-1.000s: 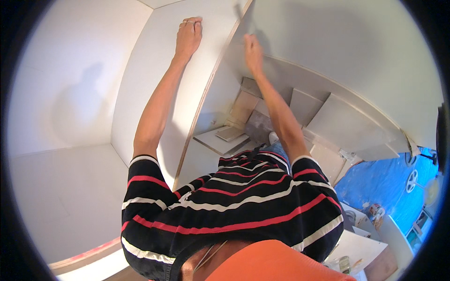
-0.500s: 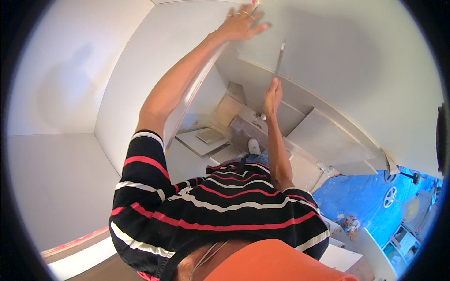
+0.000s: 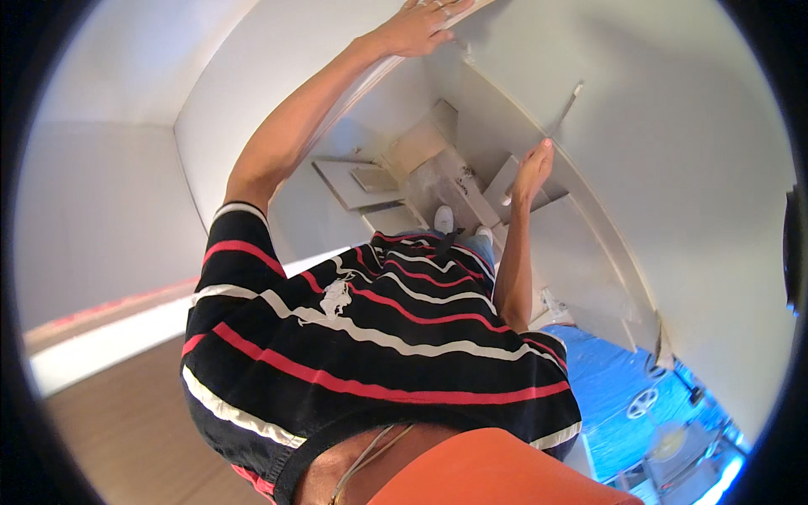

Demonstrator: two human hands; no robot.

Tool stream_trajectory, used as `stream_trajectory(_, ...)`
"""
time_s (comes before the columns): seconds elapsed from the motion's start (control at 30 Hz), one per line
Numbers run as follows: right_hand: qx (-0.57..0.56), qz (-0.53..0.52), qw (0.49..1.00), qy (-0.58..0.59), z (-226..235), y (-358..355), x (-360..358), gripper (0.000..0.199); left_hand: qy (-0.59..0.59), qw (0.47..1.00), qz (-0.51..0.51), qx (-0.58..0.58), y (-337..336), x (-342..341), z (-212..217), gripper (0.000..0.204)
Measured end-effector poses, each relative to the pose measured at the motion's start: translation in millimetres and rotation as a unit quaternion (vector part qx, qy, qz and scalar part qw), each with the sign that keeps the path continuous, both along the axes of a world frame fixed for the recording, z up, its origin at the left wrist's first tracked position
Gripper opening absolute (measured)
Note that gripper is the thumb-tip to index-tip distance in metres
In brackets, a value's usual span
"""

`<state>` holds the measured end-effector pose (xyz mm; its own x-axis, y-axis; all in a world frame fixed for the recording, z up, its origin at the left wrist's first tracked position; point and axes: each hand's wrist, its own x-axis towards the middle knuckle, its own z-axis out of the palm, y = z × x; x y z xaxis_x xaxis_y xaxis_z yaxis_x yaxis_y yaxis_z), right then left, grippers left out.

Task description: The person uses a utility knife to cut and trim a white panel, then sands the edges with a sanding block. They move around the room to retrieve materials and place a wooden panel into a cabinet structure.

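Note:
My left hand (image 3: 417,27), with rings on a finger, rests at the top edge of an upright white panel (image 3: 278,63). Its fingers are stretched out and partly cut off by the picture's upper edge. In my right hand (image 3: 532,171) is a long, slim tool (image 3: 567,108) with a greyish shaft and a pale tip. The tool's pale lower end shows below the fist; its exact kind cannot be made out. Its tip points up, in front of the large pale wall panel (image 3: 690,160); I cannot tell whether it touches the surface.
Loose boards (image 3: 358,181) lie low down, near my white shoes (image 3: 443,219). A long pale ledge (image 3: 602,227) curves along the right. Blue sheeting (image 3: 602,379) and a fan-like machine (image 3: 673,442) are at the lower right. Brown flooring (image 3: 126,429) shows at the lower left.
My right hand and the tool have shifted right in the picture, and the tool leans further right. My left hand has moved slightly up and left. The whole view has shifted.

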<state>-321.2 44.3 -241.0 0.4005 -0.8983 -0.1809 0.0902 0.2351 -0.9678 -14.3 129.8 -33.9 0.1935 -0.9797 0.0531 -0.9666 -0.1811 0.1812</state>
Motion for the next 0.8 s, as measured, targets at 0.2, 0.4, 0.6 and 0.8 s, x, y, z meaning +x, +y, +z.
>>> stream_trajectory(0.2,-0.092,0.106,0.99,-0.012,24,7,31,0.043,0.118,0.986,0.053,-0.108,42,-28,12,0.058)
stream_trajectory(0.4,-0.127,0.203,0.969,-0.061,27,33,62,0.041,0.068,0.982,0.095,-0.148,113,-56,23,0.052)
stream_trajectory(0.6,-0.343,0.331,0.877,-0.063,64,24,89,0.042,-0.055,0.941,0.307,-0.13,253,-51,36,0.052)
stream_trajectory(0.8,-0.633,0.485,0.601,0.058,194,-46,132,0.044,-0.066,0.852,0.516,-0.066,357,-90,13,0.056)
